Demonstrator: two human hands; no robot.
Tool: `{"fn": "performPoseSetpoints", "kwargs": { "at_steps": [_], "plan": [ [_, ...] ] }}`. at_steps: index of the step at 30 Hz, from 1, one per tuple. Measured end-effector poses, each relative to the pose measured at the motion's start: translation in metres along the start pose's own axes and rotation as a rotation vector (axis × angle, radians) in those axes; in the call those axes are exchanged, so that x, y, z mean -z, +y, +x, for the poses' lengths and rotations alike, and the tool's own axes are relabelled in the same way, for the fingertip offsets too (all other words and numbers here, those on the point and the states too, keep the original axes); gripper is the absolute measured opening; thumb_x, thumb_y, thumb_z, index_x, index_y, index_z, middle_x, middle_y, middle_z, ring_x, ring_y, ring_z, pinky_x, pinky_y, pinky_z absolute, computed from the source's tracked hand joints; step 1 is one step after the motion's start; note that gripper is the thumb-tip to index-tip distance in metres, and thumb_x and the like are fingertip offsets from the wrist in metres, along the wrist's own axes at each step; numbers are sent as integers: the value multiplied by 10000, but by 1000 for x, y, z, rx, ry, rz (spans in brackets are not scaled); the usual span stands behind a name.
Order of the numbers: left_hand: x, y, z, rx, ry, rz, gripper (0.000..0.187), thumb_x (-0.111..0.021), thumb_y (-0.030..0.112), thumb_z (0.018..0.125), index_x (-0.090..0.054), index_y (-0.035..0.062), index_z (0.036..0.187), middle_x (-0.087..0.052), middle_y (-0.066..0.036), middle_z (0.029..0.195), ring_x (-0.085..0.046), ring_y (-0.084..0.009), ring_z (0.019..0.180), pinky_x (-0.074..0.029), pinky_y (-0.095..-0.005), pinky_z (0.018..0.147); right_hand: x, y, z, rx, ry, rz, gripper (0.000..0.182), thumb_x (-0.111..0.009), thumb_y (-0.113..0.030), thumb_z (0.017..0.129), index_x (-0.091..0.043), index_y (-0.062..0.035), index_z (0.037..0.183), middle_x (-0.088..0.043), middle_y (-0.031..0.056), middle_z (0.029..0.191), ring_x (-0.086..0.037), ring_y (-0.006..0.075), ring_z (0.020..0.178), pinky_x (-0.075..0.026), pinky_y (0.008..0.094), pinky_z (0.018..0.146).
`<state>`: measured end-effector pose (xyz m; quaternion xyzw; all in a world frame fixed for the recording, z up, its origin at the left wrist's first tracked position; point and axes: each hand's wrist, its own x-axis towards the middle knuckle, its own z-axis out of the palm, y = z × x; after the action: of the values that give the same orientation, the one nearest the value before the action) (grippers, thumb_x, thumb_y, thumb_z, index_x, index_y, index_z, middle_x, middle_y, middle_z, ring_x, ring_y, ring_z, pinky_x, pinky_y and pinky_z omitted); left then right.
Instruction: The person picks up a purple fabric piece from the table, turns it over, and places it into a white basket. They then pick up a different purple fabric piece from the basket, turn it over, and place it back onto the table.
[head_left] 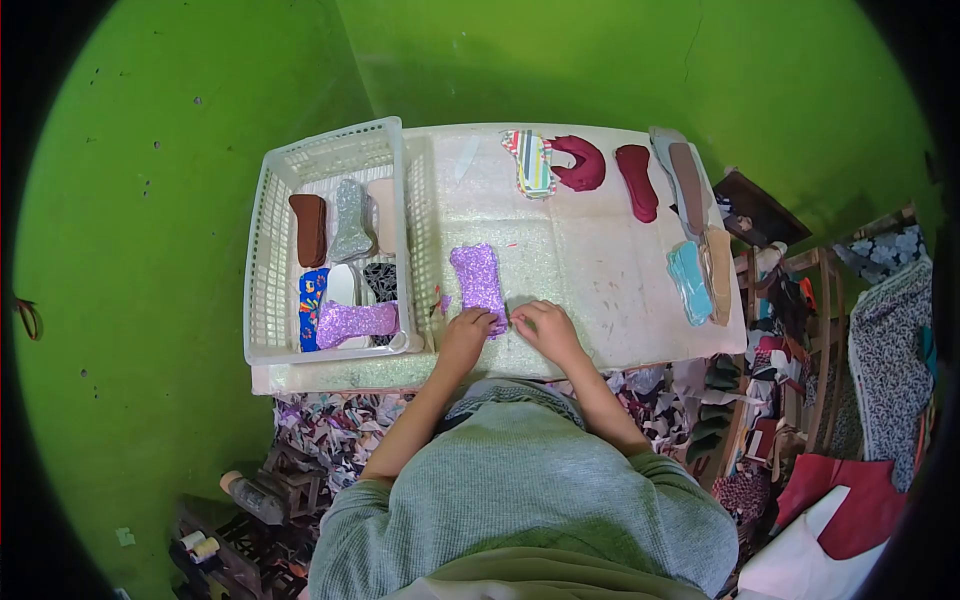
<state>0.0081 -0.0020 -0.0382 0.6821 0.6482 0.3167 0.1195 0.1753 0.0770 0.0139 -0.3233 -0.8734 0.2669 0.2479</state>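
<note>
Fingers of both hands meet at the near end of a purple glitter piece [478, 283] lying flat on the worktop [590, 270], close to its near edge and left of the middle. The left hand [466, 336] has its fingertips curled down onto the piece's lower end, and the right hand [543, 327] pinches at the lower right corner; how firmly either grips I cannot tell.

Just left of the piece stands a white basket [262, 260] over the worktop's left end, holding a second purple glitter piece [356, 322], a brown piece [309, 228], a silver piece [351, 220] and a blue patterned piece [311, 305].

Along the far edge lie a striped piece [532, 163] and two maroon pieces [584, 163]. Near the right edge lies a light blue piece [690, 282].
</note>
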Motion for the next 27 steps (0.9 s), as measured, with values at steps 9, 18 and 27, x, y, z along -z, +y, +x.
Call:
{"fn": "performPoseSetpoints", "kwargs": {
  "at_steps": [9,18,27],
  "plan": [
    [12,13,3,316,118,-146,127,-587,108,793,-641,47,890,-623,-147,749,-589,-303,709,-459,-376,655,-16,13,7,-412,-169,365,173,-574,-215,833,-641,-59,868,-637,77,815,-597,166,687,-478,297,626],
    [22,30,7,-81,141,46,148,-662,133,716,-640,97,858,-625,-53,782,-583,-221,734,-446,-343,608,-28,-1,30,-965,-393,1137,337,-464,-262,912,-493,-16,1140,-597,74,949,-561,118,796,-459,243,710],
    [26,23,15,279,301,-366,230,-652,108,771,-569,45,976,-601,-79,857,-575,-169,760,-455,-294,649,-26,12,34,-750,-308,1134,296,-456,-131,904,-487,-30,1181,-580,55,1042,-552,114,878,-447,242,761]
  ]
}}
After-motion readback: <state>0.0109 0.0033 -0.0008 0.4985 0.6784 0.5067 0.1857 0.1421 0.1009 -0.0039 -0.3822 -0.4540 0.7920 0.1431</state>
